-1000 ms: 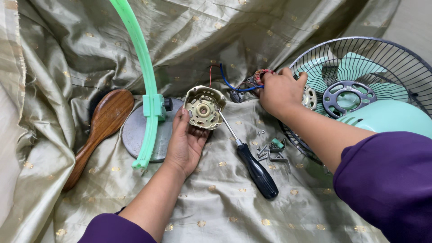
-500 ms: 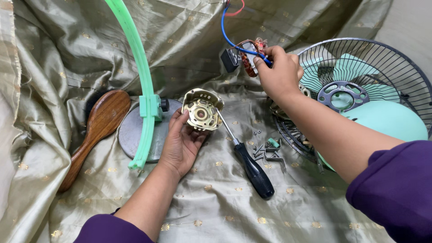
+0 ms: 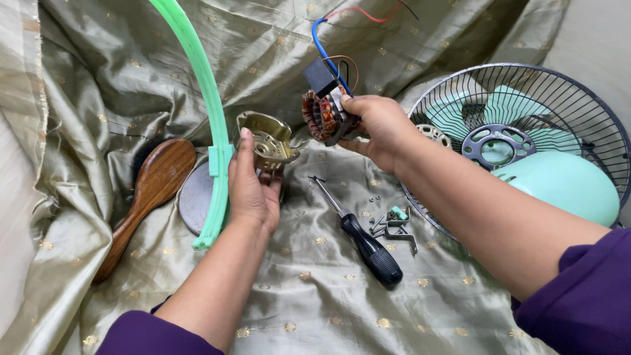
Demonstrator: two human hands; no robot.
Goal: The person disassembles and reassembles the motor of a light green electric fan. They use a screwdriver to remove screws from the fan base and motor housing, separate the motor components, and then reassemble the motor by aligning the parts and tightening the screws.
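My left hand (image 3: 253, 187) holds a brass-coloured metal motor housing (image 3: 268, 140) lifted off the cloth. Just to its right, my right hand (image 3: 378, 128) grips a motor stator (image 3: 321, 115) with copper windings; a black capacitor block (image 3: 320, 77) and blue, red and brown wires (image 3: 323, 47) rise from it. The two parts sit close together, a small gap between them. On the cloth below lies a black-handled screwdriver (image 3: 368, 246) beside several small screws and metal brackets (image 3: 393, 223).
A green plastic ring (image 3: 200, 79) arcs past my left hand over a grey round plate (image 3: 194, 197). A wooden brush (image 3: 148, 197) lies left. A wire fan guard (image 3: 526, 112) with green blades and a mint motor cover (image 3: 565, 184) sits right. Olive cloth (image 3: 328, 302) covers everything.
My right hand lifted the stator with its wires off the cloth, up and then toward centre. My left hand raised and tilted the housing toward it.
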